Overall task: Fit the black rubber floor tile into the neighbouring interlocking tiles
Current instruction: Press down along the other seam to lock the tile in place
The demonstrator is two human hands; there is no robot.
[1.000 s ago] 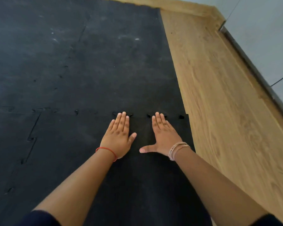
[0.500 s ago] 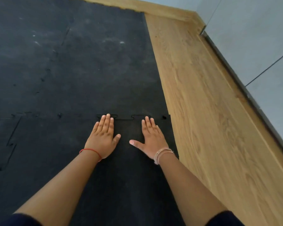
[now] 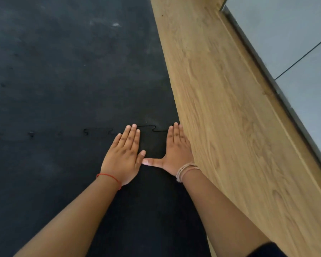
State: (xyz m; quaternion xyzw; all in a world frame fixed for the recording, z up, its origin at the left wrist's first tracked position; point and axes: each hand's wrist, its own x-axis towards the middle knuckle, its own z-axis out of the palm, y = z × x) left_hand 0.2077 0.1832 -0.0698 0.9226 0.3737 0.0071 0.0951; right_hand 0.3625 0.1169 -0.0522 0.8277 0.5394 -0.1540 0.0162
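- Left hand (image 3: 123, 156): flat, fingers together and extended, palm down on the black rubber floor tile (image 3: 152, 197). Grips nothing; it presses.
- Right hand (image 3: 175, 151): also flat and palm down on the same tile, thumb splayed inward until its tip nearly touches the left thumb. Holds nothing.
- Tile position: lies on the floor under both hands and forearms, with its far edge at the jigsaw seam (image 3: 156, 128) and its right edge along the wooden floor strip (image 3: 230, 127).
- Fingertips of both hands sit right at the seam, likely so the load lands on the interlocking tabs rather than mid-tile.
- Seam state: between the hands the tab outline shows as a thin dark line, so the tabs look seated or close to it. Left of the left hand, the seam (image 3: 98, 130) shows darker gaps, probably not fully flush there.
- Neighbouring tile (image 3: 82, 71) beyond the seam looks flat, with some pale scuffs.
- Right hand runs along the tile's outer edge, probably to hold that corner down and square against the wood.
- Judgement: late in the fit, pressing-down stage. Next move likely calls for working the press leftward along the seam.
- Risk: pressing one tab could lift an adjacent one.
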